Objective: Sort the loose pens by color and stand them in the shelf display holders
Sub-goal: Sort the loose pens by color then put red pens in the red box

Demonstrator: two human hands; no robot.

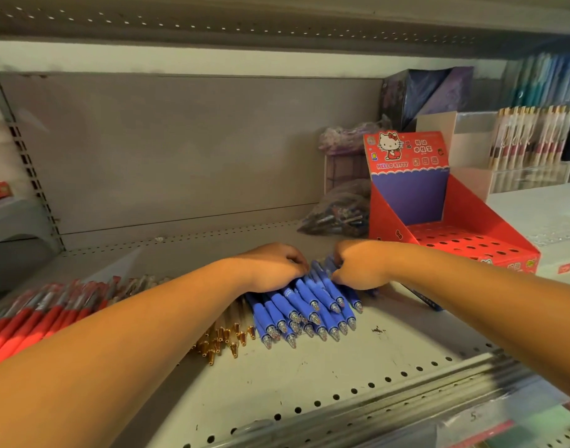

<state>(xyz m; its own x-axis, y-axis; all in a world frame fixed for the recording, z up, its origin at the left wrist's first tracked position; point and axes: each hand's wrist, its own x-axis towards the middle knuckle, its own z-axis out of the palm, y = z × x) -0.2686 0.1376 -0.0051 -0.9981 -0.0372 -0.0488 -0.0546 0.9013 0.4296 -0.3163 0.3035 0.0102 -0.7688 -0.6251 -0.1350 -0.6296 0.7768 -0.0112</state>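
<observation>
As hands (274, 270) (358, 266) clutch blue pens (309, 305), fingers (295, 257) curled

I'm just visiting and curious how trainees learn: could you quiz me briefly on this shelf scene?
1. Fill in: the red pens lie to the ___ of the blue pens.
2. The left hand and right hand grip which pile? A red, B blue, C gold-tipped.
3. True or false: the red display holder already has pens standing in it.
Key: 1 left; 2 B; 3 false.
</observation>
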